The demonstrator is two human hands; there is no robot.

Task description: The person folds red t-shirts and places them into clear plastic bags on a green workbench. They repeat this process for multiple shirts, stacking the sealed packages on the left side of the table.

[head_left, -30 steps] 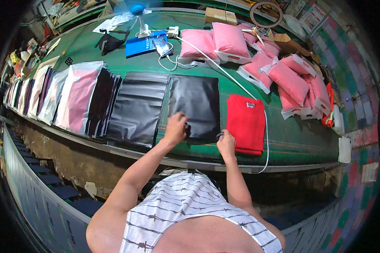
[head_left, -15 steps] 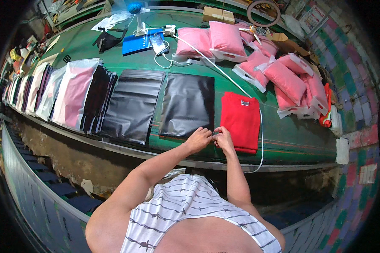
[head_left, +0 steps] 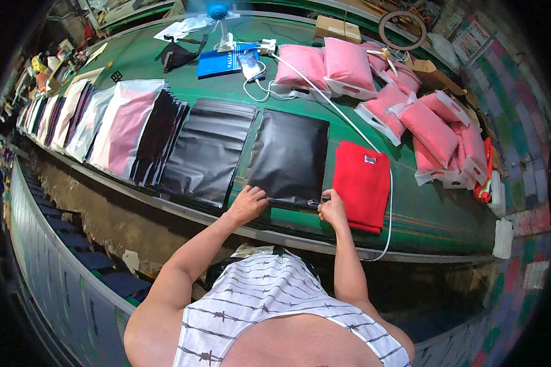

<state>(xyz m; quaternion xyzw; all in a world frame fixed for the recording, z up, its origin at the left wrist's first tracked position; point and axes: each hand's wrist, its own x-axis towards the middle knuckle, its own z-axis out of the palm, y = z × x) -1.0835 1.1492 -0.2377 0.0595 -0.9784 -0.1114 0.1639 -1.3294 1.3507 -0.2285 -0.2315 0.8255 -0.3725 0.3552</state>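
Note:
A black plastic bag (head_left: pixel 289 156) lies flat on the green table in front of me. At its near left corner, my left hand (head_left: pixel 249 205) is closed on the edge with bent fingers. My right hand (head_left: pixel 332 210) pinches the near right corner, where a small pale shiny bit shows. To the right of the bag, close to my right hand, lies a folded red garment (head_left: pixel 361 186) with a white neck label. Left of the bag is a stack of similar black bags (head_left: pixel 209 153).
Filled pink bags (head_left: pixel 422 131) are heaped at the far right. A row of packed clear bags (head_left: pixel 123 128) runs along the left. Behind are a blue box (head_left: pixel 223 61), a small blue fan (head_left: pixel 217 11) and a black strap bag (head_left: pixel 179 54). A white cable (head_left: pixel 349 122) crosses the table.
My hands have drawn apart along the bag's near edge, the left moving left to its corner. The whole view has shifted, so the table's things appear further right.

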